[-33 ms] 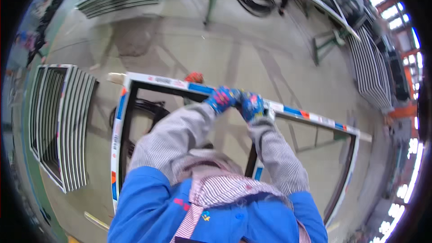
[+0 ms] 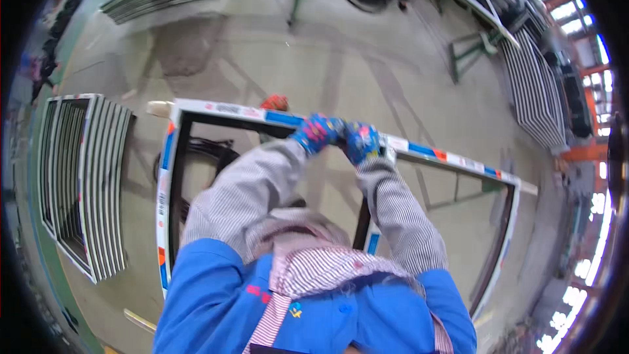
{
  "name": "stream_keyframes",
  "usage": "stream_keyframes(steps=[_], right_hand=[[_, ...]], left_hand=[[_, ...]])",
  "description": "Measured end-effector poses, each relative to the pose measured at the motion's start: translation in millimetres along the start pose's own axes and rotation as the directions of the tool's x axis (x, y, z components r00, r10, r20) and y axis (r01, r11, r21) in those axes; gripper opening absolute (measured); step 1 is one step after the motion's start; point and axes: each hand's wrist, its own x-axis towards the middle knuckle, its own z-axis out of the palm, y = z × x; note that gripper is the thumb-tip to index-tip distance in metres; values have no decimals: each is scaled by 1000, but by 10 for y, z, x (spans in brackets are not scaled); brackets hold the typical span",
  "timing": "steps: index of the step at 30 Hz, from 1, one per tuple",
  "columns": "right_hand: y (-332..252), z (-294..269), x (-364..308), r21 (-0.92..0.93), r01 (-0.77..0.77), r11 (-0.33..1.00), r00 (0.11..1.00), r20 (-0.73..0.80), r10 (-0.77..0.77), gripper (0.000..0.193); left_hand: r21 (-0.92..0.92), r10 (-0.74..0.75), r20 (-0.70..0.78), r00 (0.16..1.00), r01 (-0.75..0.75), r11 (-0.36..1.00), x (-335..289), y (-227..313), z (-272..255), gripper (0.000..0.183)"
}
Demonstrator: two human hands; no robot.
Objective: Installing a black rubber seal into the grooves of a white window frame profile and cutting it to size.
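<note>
1. Centre: the gloved left hand [image 2: 317, 133] and right hand [image 2: 360, 143] are close together at the top bar of a white rectangular frame [image 2: 226, 109], fingers bent; whether they grip it, I cannot tell.
2. The rectangular frame spans from left of centre to lower right.
3. Just above its top bar: a red object [image 2: 275, 102].
4. Far left: stacked frames [image 2: 105, 183].
</note>
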Motion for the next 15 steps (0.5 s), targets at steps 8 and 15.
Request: stream_keyframes(steps=[8, 15], right_hand=[[-50, 223, -66, -174, -29, 984, 980, -198, -6, 55], [-148, 287, 147, -142, -56, 988, 995, 79, 68, 55]], left_hand=[[465, 193, -252, 948, -56, 884, -353, -28, -192, 31], [392, 59, -86, 995, -21, 920, -415, -23, -325, 38]])
